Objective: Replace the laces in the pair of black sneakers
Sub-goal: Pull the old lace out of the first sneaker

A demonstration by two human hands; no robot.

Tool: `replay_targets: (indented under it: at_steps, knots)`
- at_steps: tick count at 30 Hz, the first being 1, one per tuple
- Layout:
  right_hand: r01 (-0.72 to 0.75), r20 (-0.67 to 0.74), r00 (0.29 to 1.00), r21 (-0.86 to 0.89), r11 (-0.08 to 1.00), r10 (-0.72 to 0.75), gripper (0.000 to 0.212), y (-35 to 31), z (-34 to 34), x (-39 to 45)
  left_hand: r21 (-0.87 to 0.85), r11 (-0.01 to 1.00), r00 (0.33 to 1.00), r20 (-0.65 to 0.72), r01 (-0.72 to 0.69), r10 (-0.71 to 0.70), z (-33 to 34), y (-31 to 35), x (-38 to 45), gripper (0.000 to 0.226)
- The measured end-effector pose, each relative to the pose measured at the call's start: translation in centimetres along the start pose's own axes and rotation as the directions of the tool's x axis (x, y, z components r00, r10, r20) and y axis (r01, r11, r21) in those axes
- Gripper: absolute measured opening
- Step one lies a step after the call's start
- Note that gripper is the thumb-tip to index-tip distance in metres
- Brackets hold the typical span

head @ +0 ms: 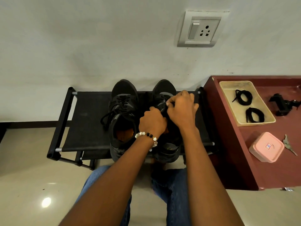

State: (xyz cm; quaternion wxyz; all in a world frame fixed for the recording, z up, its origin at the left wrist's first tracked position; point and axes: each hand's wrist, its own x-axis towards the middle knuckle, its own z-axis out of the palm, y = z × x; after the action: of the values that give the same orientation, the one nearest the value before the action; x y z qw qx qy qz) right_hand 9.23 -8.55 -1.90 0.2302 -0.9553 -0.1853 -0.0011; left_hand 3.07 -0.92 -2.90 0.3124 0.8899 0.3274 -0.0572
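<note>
Both bare forearms reach forward, close together. The left hand (pixel 152 120), beaded bracelet at its wrist, is fisted; the right hand (pixel 180 108) curls, fingertips pinched.

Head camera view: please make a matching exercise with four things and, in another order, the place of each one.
Things:
1. left sneaker
2. coiled laces
3. pink box
4. bead bracelet

Places:
A. on the left wrist
B. inside the clear tray on the red table
C. on the black rack, beside the sneaker that both hands work on
D. on the red table, nearer to the person than the tray, next to a key

Pairs: 1-C, 2-B, 3-D, 4-A
</note>
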Motion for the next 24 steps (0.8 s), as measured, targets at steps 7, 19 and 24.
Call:
replay_targets:
  at_steps: [7,19,24]
  knots:
    - [-0.069,0.015,0.941,0.987,0.148,0.339,0.024,0.3,-1.9,0.6,-0.018,1.0,1.0,0.01,-0.012,0.012,0.0,0.0,0.0,0.039]
    - [0.109,0.012,0.994,0.089,0.99,-0.11,0.017,1.2,0.4,0.5,-0.002,1.0,1.0,-0.002,0.011,-0.011,0.0,0.2,-0.1,0.039]
    - [0.053,0.074,0.996,-0.137,0.989,-0.043,0.021,0.0,-0.2,-0.1,-0.007,1.0,1.0,-0.005,0.004,-0.004,0.1,0.1,0.0,0.037]
